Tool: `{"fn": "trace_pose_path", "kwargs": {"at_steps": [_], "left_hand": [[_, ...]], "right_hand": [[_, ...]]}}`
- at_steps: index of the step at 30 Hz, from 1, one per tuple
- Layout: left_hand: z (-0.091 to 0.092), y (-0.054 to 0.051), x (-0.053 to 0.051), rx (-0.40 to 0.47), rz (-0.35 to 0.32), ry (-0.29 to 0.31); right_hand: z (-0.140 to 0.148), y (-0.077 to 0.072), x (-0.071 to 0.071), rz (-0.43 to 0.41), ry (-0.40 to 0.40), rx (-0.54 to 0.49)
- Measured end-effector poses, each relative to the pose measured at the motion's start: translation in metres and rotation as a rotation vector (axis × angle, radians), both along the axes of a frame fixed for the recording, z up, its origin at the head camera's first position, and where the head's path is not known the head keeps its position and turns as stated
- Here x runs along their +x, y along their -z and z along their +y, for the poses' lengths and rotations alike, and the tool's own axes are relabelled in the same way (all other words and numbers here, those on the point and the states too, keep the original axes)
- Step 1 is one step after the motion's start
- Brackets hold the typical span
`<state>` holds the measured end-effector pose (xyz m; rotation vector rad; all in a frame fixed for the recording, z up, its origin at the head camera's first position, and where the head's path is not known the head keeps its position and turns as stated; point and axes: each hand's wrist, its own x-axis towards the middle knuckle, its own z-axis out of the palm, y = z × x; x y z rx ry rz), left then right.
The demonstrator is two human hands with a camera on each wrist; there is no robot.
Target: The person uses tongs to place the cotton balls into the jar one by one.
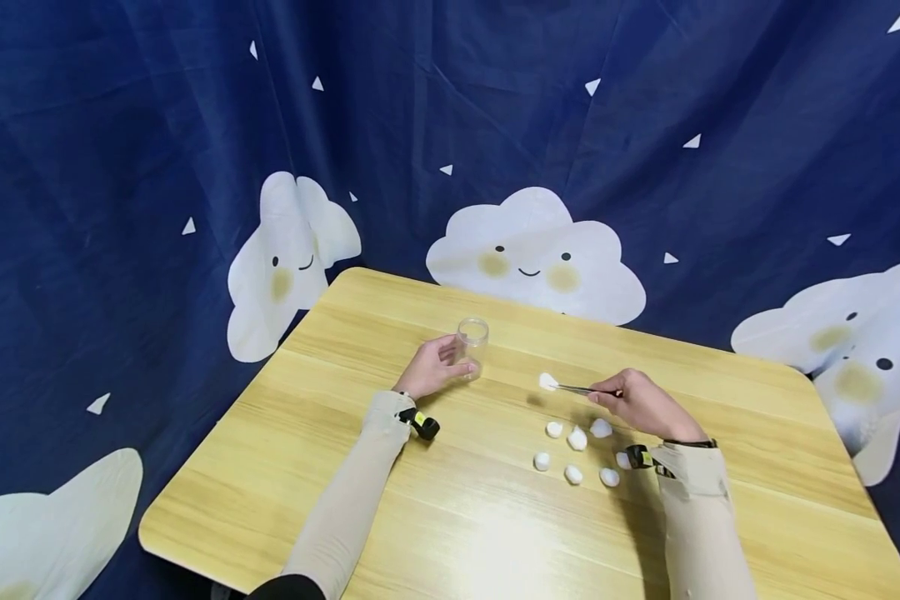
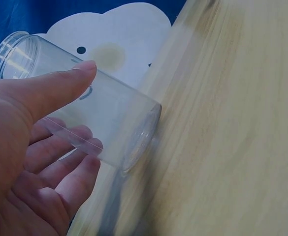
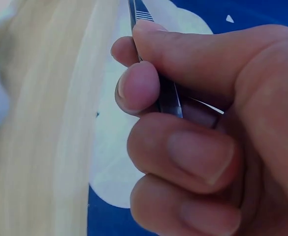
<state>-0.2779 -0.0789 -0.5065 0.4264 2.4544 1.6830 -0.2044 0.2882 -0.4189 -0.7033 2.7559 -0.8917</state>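
Observation:
My left hand (image 1: 429,368) holds a clear, lidless plastic jar (image 2: 121,115), thumb on one side and fingers round the other. The jar stands upright, its base on or just above the table. In my right hand (image 1: 648,406) is a pair of metal tweezers (image 3: 171,101), pinched between thumb and fingers. At the tweezers' tips hangs a white cotton ball (image 1: 547,381), above the table with its shadow below. The tips are out of the right wrist view. Several other cotton balls (image 1: 577,438) lie loose in front of the right hand, one partly hidden by the wrist camera.
The wooden table (image 1: 307,450) has rounded corners, and its far edge runs just behind the jar. A dark blue curtain (image 1: 390,100) with white clouds and triangles hangs behind it. Light glares off the table's near middle.

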Motion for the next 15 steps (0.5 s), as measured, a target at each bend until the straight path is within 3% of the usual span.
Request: {"fn": "trace_pose_path", "kwargs": {"at_steps": [15], "left_hand": [[0.000, 0.003, -0.001, 0.004, 0.002, -0.004]], "right_hand": [[-0.015, -0.025, -0.018, 0.049, -0.023, 0.014]]}}
